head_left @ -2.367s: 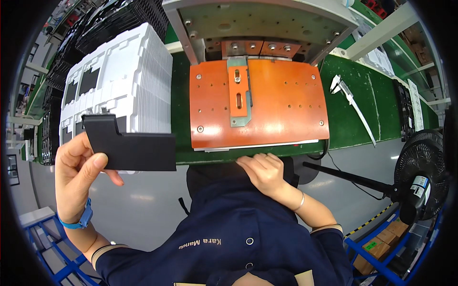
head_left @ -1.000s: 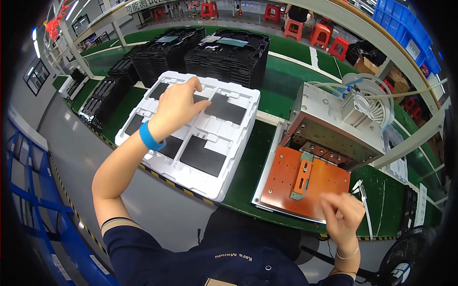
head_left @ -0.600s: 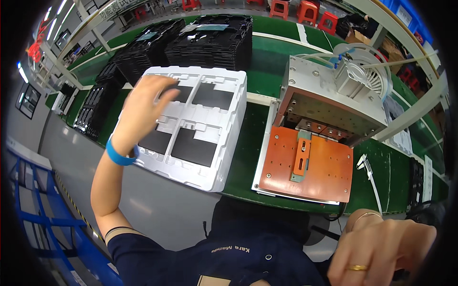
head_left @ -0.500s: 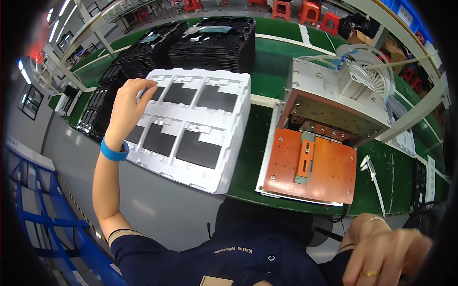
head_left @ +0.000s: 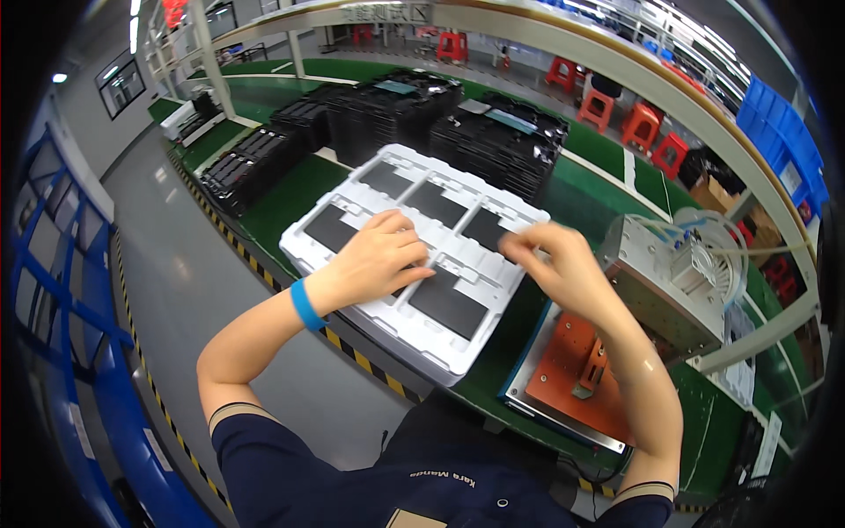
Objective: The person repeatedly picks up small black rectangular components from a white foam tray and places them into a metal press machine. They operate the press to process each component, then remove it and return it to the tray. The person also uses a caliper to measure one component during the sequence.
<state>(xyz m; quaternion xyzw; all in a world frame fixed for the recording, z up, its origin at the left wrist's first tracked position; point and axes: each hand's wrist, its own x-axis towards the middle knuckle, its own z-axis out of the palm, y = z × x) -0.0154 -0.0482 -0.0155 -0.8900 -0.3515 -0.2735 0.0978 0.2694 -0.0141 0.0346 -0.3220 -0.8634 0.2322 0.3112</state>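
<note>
both hands now over the white foam tray (head_left: 458,339); half a second ago only the left was there and the right was low at the picture's edge, near the body. left hand (head_left: 378,260) lies palm down on the tray's middle, fingers narrow and flat, covering one pocket; cannot tell whether anything is under them. right hand (head_left: 554,264) has come up to the tray's right rim, fingers (head_left: 519,246) curled and pinched close together; blurred, so cannot tell whether they hold something small. the tray sits on the green bench (head_left: 290,198), left of the orange fixture plate (head_left: 572,378) under the metal press housing (head_left: 656,282), and its pockets carry black flat panels (head_left: 444,304), most filled. judgement: the work has shifted from the fixture to the tray, with both hands meeting at one pocket. stacks of black trays (head_left: 396,110) stand behind, well apart from the hands. blue wristband (head_left: 306,304) on the left wrist.
</note>
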